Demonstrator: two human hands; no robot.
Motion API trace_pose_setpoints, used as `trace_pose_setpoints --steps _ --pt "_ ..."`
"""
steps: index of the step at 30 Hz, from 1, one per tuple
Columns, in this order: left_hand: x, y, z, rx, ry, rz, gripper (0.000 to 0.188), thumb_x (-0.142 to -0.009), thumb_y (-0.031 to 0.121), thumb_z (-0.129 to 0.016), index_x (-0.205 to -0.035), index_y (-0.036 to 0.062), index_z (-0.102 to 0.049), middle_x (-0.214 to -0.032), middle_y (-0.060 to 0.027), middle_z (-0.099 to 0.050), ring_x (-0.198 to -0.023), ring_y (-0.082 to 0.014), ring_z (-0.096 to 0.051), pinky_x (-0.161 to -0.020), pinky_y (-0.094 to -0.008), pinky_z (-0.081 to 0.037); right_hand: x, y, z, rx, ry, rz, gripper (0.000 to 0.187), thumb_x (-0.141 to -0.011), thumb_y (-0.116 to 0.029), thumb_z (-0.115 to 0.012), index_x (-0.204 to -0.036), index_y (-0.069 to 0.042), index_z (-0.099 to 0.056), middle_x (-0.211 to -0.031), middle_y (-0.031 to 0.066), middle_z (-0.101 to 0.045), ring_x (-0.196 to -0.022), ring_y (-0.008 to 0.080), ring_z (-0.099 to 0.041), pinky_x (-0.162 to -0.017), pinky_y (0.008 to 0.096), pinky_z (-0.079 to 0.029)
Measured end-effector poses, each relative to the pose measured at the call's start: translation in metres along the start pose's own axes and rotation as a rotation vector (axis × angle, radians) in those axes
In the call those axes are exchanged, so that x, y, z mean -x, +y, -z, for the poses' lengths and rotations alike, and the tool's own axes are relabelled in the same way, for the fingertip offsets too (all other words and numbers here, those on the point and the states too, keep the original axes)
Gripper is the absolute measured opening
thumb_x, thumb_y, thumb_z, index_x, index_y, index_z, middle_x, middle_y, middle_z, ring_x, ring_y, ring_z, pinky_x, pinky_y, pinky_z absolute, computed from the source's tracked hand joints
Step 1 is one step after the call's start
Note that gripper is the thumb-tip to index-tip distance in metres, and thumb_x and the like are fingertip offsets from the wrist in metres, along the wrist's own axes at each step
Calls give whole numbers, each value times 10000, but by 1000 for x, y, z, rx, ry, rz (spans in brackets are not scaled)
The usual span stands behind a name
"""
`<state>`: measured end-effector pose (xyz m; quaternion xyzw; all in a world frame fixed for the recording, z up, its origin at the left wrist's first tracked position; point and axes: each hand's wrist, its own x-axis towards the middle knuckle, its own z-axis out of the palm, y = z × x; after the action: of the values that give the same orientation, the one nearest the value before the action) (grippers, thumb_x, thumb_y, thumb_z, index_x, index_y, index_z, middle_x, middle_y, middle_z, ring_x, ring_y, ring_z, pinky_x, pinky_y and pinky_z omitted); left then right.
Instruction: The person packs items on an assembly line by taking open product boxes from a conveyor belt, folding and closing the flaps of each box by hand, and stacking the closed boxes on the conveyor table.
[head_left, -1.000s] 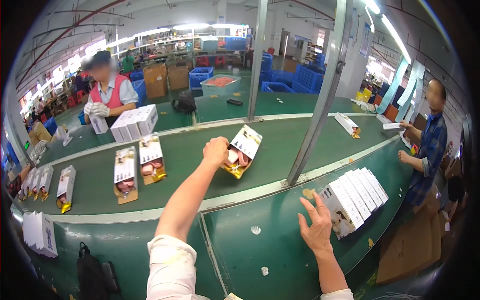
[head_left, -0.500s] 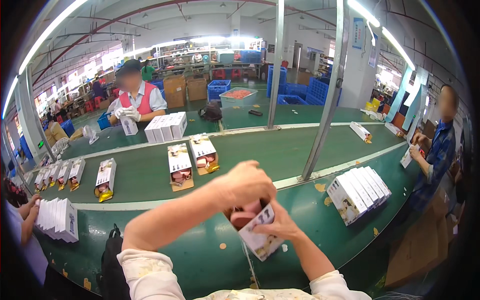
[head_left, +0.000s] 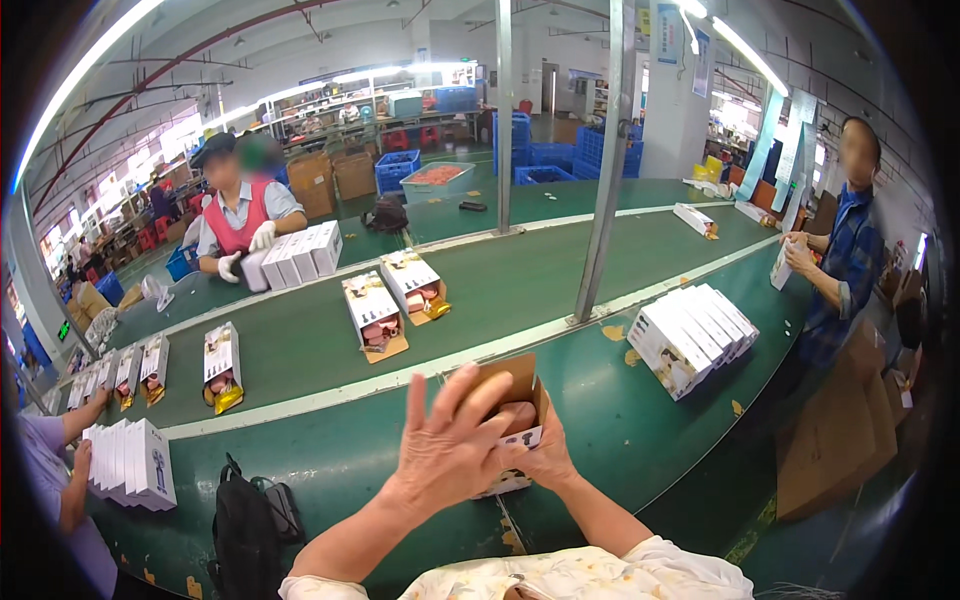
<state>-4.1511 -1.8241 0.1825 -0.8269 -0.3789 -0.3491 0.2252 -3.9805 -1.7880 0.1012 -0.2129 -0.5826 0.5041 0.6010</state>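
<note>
In front of me a white printed carton point(head_left: 521, 374) stands on the green tabletop, its brown top flap raised and its mouth open. Pinkish rounded items point(head_left: 517, 418) show inside. My right hand point(head_left: 548, 452) grips the carton's near right side. Over the mouth is my left hand point(head_left: 447, 440), fingers spread, its fingertips by the opening; no held thing shows in it. Part of the carton is hidden behind my hands. Past it on the belt lie two open cartons, the nearer carton point(head_left: 370, 307) and the farther carton point(head_left: 410, 274), pink items and gold packets at their ends.
White cartons point(head_left: 690, 338) stand in a row on my right, and another row point(head_left: 138, 462) on my left. A black bag point(head_left: 245, 530) lies near the front edge. Metal posts point(head_left: 603, 190) rise beside the belt point(head_left: 520, 275). Co-workers handle cartons across, left and right.
My left hand has come back from reaching across the carton and its fingers have opened. The carton is more upright. The co-worker opposite has brought a carton to the row.
</note>
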Motion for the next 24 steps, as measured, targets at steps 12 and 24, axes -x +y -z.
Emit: trace_pose_setpoints --steps 12,24 --pt "45 27 -28 1535 494 873 407 -1083 300 -451 -1360 15 -545 -1281 -88 -638 -1158 -170 -603 -1024 -314 -450 3 -40 -36 -177 147 -152 513 -1068 -384 -482 -1476 -72 -498 -1278 64 -629 -1142 139 -587 -1051 329 -433" --pt "36 4 18 1109 792 768 369 -911 -2 -690 -1269 20 -602 -1146 -92 -609 -1118 -141 -546 -924 -298 -482 -16 -66 -62 -56 -70 -41 197 -972 78 -576 -1110 -10 -685 -1042 34 -691 -918 91 -666 -830 249 -566"
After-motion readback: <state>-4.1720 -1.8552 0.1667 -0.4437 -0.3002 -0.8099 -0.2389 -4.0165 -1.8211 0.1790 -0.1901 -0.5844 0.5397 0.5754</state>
